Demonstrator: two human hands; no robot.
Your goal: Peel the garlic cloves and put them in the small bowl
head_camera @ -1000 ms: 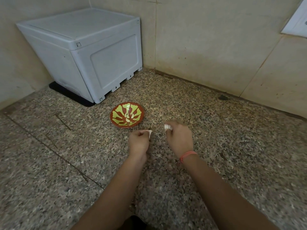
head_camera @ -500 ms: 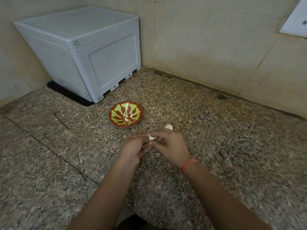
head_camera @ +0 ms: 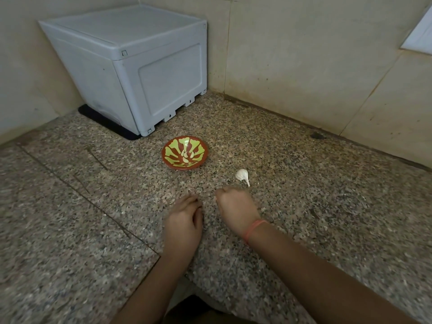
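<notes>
A small red bowl (head_camera: 184,167) with a green pattern sits on the granite counter and holds a few peeled garlic cloves (head_camera: 186,157). To its right lies a white garlic head remnant (head_camera: 242,175) with a stalk. My left hand (head_camera: 184,218) rests on the counter below the bowl, fingers curled in at the tips; the clove it pinched a moment ago is hidden under them. A hand's width to the right, my right hand (head_camera: 237,206) is curled into a fist just below the garlic remnant. What is inside the fist is hidden.
A grey plastic box (head_camera: 131,66) on a black mat stands in the back left corner. Tiled walls (head_camera: 304,54) close the counter at the back and left. The counter's front edge runs under my forearms.
My right hand set the garlic remnant down on the counter, joined the left on a clove, and the two hands have now pulled apart. The white clove no longer shows.
</notes>
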